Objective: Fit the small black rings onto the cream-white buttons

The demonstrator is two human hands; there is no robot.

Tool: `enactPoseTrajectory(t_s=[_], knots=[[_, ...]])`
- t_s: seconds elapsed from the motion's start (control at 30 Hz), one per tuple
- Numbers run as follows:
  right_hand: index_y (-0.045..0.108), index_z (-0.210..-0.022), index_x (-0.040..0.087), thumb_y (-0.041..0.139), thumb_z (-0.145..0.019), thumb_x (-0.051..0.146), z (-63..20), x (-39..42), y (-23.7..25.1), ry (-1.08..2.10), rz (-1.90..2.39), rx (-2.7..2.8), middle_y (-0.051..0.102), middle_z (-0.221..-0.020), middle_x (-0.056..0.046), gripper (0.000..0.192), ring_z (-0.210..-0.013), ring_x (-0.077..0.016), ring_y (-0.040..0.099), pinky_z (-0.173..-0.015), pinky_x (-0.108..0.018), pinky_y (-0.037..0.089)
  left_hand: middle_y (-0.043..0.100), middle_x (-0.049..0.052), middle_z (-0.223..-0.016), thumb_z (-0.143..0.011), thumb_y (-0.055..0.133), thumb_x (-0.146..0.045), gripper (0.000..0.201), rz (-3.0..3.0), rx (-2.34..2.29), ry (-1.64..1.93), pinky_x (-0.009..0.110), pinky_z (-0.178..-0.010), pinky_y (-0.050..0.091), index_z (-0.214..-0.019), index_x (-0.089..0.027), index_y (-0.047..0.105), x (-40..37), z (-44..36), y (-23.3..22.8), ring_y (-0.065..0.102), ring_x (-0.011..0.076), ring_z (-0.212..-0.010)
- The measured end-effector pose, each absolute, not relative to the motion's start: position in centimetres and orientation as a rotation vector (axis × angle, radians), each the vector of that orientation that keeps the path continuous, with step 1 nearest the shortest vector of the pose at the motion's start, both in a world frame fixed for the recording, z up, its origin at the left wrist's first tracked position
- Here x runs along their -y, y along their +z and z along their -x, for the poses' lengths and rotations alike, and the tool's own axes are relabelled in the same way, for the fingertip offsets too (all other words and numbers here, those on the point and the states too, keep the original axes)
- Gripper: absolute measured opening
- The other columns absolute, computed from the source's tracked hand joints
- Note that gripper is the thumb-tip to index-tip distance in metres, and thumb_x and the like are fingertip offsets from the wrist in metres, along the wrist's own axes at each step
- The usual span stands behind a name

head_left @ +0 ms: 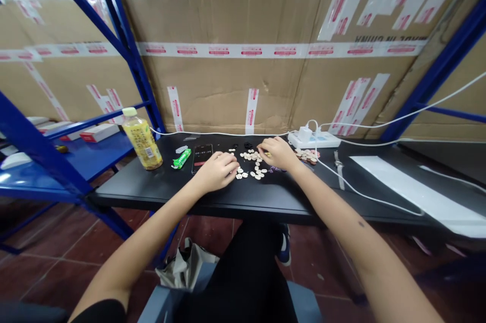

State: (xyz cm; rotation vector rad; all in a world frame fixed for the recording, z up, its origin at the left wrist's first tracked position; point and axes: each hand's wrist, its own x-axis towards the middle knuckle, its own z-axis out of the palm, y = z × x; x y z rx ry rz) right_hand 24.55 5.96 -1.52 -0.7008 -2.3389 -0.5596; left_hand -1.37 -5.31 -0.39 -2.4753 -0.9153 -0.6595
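Note:
Small cream-coloured oval pieces (258, 171), some with dark marks, perhaps buttons, lie scattered on the black table between my hands. My left hand (218, 171) rests at their left side, its fingers curled together near several pieces. My right hand (279, 152) is over their right side with bent fingers brought together. The undersides of both hands are hidden, so whatever the fingertips hold cannot be made out. Beyond my right hand is a pile of cream, pink and brown pieces (306, 156). A few small black items (248, 145) lie at the back.
Left of my hands are a phone (202, 155) showing a timer, a green packet (181, 159) and a yellow drink bottle (142, 139). To the right are a white power strip (321, 139) with cables, a wristwatch (338, 168) and a white sheet (413, 191). Cardboard (228, 80) stands behind.

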Motion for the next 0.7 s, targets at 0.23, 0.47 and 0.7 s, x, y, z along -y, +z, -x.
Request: enactPoseTrajectory(t_s=[0.23,0.47,0.7], knots=[[0.070,-0.090,0.015,0.044,-0.098,0.020,-24.7,-4.2,-1.3,-0.624,0.641,2.362,0.070,-0.085,-0.009,0.028,-0.079,-0.0212,0.059,-0.080,-0.037,0.036,0.068,0.010,-0.115,-0.100,0.047,-0.029,0.025,2.616,1.207,-0.812,0.037,-0.096,0.048,-0.111,-0.019,0.067,10.8,2.2,-2.6,0.064,0.0231,-0.109],[0.068,-0.091,0.016,0.047,-0.095,0.018,-26.0,-1.5,-2.4,-0.576,0.684,2.321,0.070,-0.090,-0.009,0.022,-0.082,-0.0213,0.061,-0.081,-0.036,0.037,0.065,0.012,-0.124,-0.099,0.045,-0.035,0.031,2.362,1.489,-0.793,0.046,-0.105,0.041,-0.117,-0.022,0.066,11.1,5.7,-2.4,0.058,0.0284,-0.120],[0.066,-0.086,0.016,0.050,-0.093,0.018,-27.1,-0.1,-3.3,-0.498,0.819,2.213,0.069,-0.091,-0.008,0.018,-0.084,-0.0201,0.062,-0.079,-0.034,0.038,0.050,0.017,-0.145,-0.092,0.046,-0.031,0.043,1.961,1.865,-0.734,0.052,-0.111,0.033,-0.131,-0.021,0.061,4.8,9.7,-1.4,0.042,0.0338,-0.137]])
